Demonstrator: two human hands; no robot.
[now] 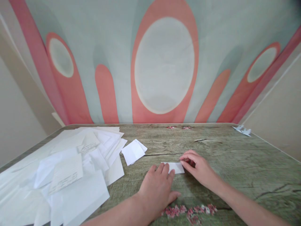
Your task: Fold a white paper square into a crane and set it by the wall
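Note:
A small folded piece of white paper [176,168] lies flat on the wood-patterned table in front of me. My left hand [158,185] rests on its left end, palm down, with the fingers stretched out and the thumb spread to the side. At the paper's upper right corner, my right hand [194,163] pinches the edge between thumb and fingertips. A little beyond and to the left sits a small stack of square white papers [134,152], which neither hand touches.
A large loose pile of white papers [82,194], some with writing, covers the table's left side. At the far right edge stands a small folded paper shape [242,130]. Pink blossoms [174,211] are printed on the tabletop [246,169]. A patterned curtain [122,94] hangs behind the table.

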